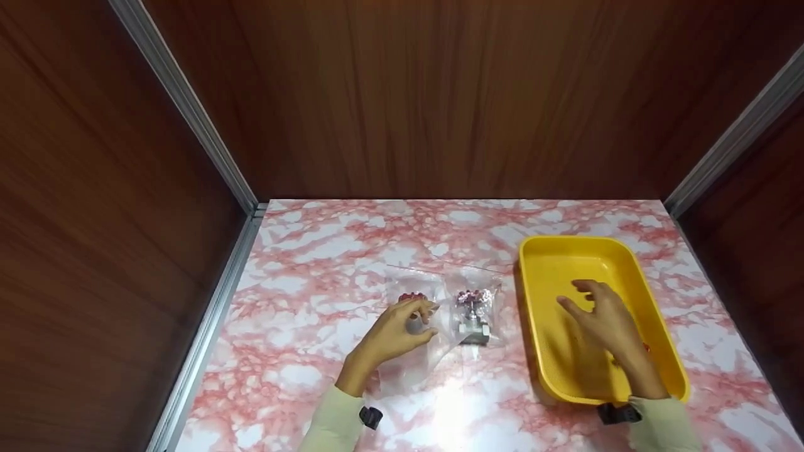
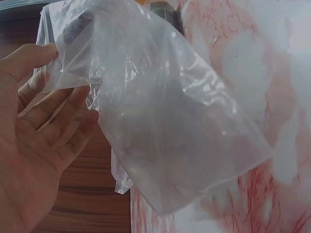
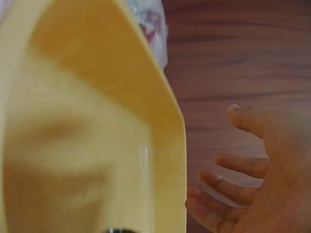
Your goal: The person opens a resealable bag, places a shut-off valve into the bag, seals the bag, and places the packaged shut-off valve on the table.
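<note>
My left hand (image 1: pixel 396 333) pinches a clear plastic bag (image 2: pixel 155 116) by its edge, thumb on one side and fingers on the other. Part of a red ridged knob (image 1: pixel 411 296) shows just beyond these fingers. Right beside it lies a second clear bag (image 1: pixel 496 301) containing a metal valve (image 1: pixel 474 329) with a red handwheel (image 1: pixel 471 296). Over the yellow tray (image 1: pixel 531 326) hovers my right hand (image 1: pixel 606 320), its fingers spread and loosely bent, with nothing in them. Small red and brassy parts (image 1: pixel 647 347) peek out beside the right wrist inside the tray.
The red-and-white marbled tabletop (image 1: pixel 301 282) is bounded by brown wood-grain panels (image 1: pixel 408 100) at the back and sides. A metal frame rail (image 1: pixel 207 351) runs along the left edge. Tall yellow walls surround the right hand's area.
</note>
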`<action>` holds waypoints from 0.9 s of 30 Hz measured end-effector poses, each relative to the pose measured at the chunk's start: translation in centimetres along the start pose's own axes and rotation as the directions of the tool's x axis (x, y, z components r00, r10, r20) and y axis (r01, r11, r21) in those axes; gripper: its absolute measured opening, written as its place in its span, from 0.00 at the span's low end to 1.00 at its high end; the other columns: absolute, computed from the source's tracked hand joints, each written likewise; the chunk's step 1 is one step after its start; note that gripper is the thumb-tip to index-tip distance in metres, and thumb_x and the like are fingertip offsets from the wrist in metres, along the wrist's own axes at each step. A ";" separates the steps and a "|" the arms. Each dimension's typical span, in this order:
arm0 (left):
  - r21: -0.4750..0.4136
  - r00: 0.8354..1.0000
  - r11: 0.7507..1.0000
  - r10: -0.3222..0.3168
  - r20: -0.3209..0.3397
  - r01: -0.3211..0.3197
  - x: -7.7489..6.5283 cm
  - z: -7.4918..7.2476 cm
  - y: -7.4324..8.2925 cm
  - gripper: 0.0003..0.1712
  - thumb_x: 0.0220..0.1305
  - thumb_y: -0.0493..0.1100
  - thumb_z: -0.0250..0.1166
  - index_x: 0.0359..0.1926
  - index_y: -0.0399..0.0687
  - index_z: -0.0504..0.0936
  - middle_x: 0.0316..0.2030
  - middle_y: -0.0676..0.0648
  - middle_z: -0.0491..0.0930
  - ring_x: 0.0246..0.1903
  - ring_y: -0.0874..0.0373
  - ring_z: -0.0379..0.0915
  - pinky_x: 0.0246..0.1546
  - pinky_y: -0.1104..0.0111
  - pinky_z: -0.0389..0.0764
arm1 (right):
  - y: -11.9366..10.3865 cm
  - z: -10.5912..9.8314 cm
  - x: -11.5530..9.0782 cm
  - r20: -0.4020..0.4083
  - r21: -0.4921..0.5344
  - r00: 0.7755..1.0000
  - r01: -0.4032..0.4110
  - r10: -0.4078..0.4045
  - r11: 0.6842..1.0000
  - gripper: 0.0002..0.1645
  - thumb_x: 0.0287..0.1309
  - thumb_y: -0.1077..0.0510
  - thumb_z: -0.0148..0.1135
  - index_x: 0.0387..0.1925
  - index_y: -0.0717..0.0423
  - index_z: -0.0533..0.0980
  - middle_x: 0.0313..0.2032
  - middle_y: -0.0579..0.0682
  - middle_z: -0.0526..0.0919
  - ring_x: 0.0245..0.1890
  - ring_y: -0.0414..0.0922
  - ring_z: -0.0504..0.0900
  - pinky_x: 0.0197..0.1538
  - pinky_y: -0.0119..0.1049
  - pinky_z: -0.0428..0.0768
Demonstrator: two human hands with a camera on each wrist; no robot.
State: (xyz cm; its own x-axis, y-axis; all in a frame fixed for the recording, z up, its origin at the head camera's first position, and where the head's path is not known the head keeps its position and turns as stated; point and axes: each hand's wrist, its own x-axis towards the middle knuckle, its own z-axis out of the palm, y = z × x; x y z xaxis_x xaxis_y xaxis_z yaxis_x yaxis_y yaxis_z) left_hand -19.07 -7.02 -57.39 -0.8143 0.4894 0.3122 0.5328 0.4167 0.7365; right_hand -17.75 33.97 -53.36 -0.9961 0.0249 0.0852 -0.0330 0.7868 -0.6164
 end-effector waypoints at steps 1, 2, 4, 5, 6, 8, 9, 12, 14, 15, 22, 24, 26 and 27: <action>-0.004 1.000 1.000 -0.002 0.003 0.002 0.0 0.0 0.0 0.15 0.63 0.41 0.77 0.38 0.44 0.77 0.50 0.42 0.87 0.52 0.52 0.83 0.54 0.49 0.85 | 0.3 -0.3 0.0 0.002 -0.008 1.000 -0.014 0.014 1.000 0.42 0.74 0.38 0.64 0.69 0.69 0.71 0.64 0.73 0.75 0.62 0.71 0.76 0.62 0.70 0.78; -0.007 1.000 1.000 -0.006 0.007 0.006 0.0 0.0 0.0 0.15 0.64 0.41 0.77 0.39 0.44 0.77 0.51 0.42 0.87 0.53 0.52 0.83 0.55 0.48 0.84 | 0.6 -0.6 0.1 0.008 -0.015 1.000 -0.028 0.028 1.000 0.43 0.74 0.37 0.64 0.69 0.69 0.71 0.64 0.74 0.75 0.62 0.71 0.75 0.62 0.70 0.77; -0.009 1.000 1.000 -0.013 0.014 0.013 -0.1 0.0 0.0 0.15 0.64 0.42 0.77 0.39 0.43 0.77 0.54 0.43 0.88 0.55 0.52 0.83 0.55 0.48 0.84 | 1.1 -1.0 0.3 0.029 -0.017 0.998 -0.049 0.049 0.999 0.45 0.74 0.36 0.63 0.70 0.71 0.69 0.66 0.75 0.73 0.63 0.71 0.74 0.64 0.71 0.76; -0.011 1.000 1.000 -0.018 0.018 0.018 -0.1 0.0 0.0 0.15 0.65 0.42 0.77 0.39 0.43 0.77 0.55 0.44 0.87 0.56 0.52 0.83 0.54 0.48 0.84 | 1.4 -1.2 0.4 0.038 -0.026 0.998 -0.056 0.057 0.998 0.46 0.74 0.36 0.62 0.71 0.72 0.68 0.66 0.76 0.72 0.62 0.72 0.73 0.64 0.71 0.75; -0.010 1.000 1.000 -0.023 0.020 0.023 -0.1 0.0 0.0 0.15 0.65 0.42 0.76 0.39 0.44 0.77 0.56 0.45 0.87 0.56 0.52 0.83 0.53 0.48 0.85 | 1.7 -1.4 0.4 0.045 -0.037 0.997 -0.062 0.064 0.997 0.47 0.75 0.35 0.62 0.71 0.72 0.67 0.66 0.76 0.72 0.62 0.71 0.73 0.65 0.71 0.74; -0.009 0.999 1.000 -0.030 0.022 0.030 -0.2 0.0 0.1 0.14 0.66 0.43 0.76 0.39 0.45 0.77 0.58 0.47 0.87 0.57 0.52 0.84 0.52 0.49 0.85 | 2.3 -1.8 0.7 0.058 -0.066 0.996 -0.065 0.068 0.996 0.48 0.74 0.34 0.61 0.71 0.73 0.66 0.66 0.78 0.71 0.62 0.72 0.73 0.66 0.72 0.74; -0.011 0.999 0.999 -0.029 0.024 0.030 -0.3 0.0 0.1 0.14 0.66 0.43 0.76 0.39 0.45 0.77 0.58 0.47 0.87 0.56 0.52 0.84 0.51 0.50 0.85 | 2.6 -1.9 0.7 0.059 -0.083 0.996 -0.063 0.068 0.995 0.49 0.74 0.34 0.61 0.71 0.74 0.66 0.66 0.78 0.72 0.62 0.72 0.73 0.66 0.72 0.73; -0.008 0.999 1.000 -0.030 0.029 0.030 -0.3 0.1 0.2 0.14 0.66 0.44 0.76 0.38 0.47 0.76 0.58 0.48 0.88 0.55 0.52 0.85 0.50 0.52 0.86 | 3.6 -2.3 0.8 0.060 -0.137 0.995 -0.067 0.076 0.988 0.50 0.73 0.33 0.61 0.70 0.75 0.67 0.65 0.79 0.72 0.62 0.73 0.74 0.65 0.72 0.73; -0.001 0.999 1.000 -0.025 0.032 0.025 -0.3 0.1 0.1 0.14 0.66 0.44 0.76 0.38 0.48 0.76 0.58 0.48 0.88 0.56 0.52 0.85 0.50 0.54 0.86 | 4.2 -2.7 0.8 0.073 -0.165 0.993 -0.080 0.093 0.983 0.52 0.73 0.32 0.61 0.70 0.75 0.67 0.65 0.79 0.72 0.62 0.74 0.73 0.64 0.73 0.73; 0.002 0.999 1.000 -0.021 0.033 0.021 -0.3 0.1 0.1 0.14 0.66 0.44 0.76 0.38 0.48 0.76 0.58 0.48 0.88 0.56 0.52 0.85 0.50 0.55 0.87 | 4.4 -2.8 0.8 0.083 -0.175 0.991 -0.092 0.108 0.980 0.53 0.73 0.31 0.61 0.71 0.75 0.66 0.66 0.80 0.71 0.62 0.75 0.73 0.64 0.74 0.72; -0.010 0.999 1.000 -0.021 0.039 0.021 -0.3 0.0 -0.1 0.15 0.67 0.43 0.76 0.38 0.41 0.77 0.58 0.47 0.87 0.58 0.51 0.85 0.52 0.58 0.88 | 5.9 -3.8 0.9 0.178 -0.194 0.961 -0.178 0.213 0.965 0.62 0.69 0.27 0.61 0.74 0.77 0.58 0.65 0.83 0.66 0.56 0.73 0.74 0.60 0.73 0.76; -0.020 0.999 0.999 -0.027 0.042 0.028 -0.3 -0.1 0.0 0.16 0.67 0.43 0.76 0.39 0.39 0.78 0.58 0.47 0.87 0.59 0.51 0.85 0.52 0.56 0.88 | 6.4 -4.1 0.9 0.211 -0.193 0.948 -0.197 0.237 0.961 0.64 0.70 0.27 0.61 0.75 0.79 0.55 0.64 0.84 0.65 0.54 0.72 0.76 0.60 0.72 0.77; -0.019 0.999 0.999 -0.033 0.043 0.034 -0.3 -0.1 0.0 0.16 0.67 0.44 0.76 0.39 0.40 0.78 0.59 0.48 0.87 0.59 0.52 0.85 0.53 0.54 0.88 | 6.8 -4.4 0.9 0.247 -0.188 0.934 -0.215 0.258 0.958 0.66 0.70 0.27 0.60 0.75 0.82 0.51 0.64 0.85 0.65 0.51 0.70 0.77 0.59 0.70 0.79; -0.021 0.999 0.999 -0.033 0.043 0.034 -0.4 -0.1 0.1 0.16 0.67 0.44 0.76 0.38 0.40 0.78 0.59 0.48 0.87 0.59 0.52 0.85 0.53 0.53 0.88 | 7.0 -4.5 1.0 0.264 -0.185 0.927 -0.223 0.267 0.957 0.67 0.70 0.27 0.60 0.75 0.82 0.50 0.64 0.86 0.64 0.51 0.69 0.77 0.58 0.69 0.79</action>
State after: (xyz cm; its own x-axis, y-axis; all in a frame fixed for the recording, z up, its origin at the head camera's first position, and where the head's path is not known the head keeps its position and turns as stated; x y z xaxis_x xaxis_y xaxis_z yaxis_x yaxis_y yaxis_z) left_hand -18.77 -7.24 -57.40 -0.8209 0.5076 0.2616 0.4998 0.4172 0.7590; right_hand -18.58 42.22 -54.08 -0.9537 0.0703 -0.2925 0.2059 0.8613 -0.4644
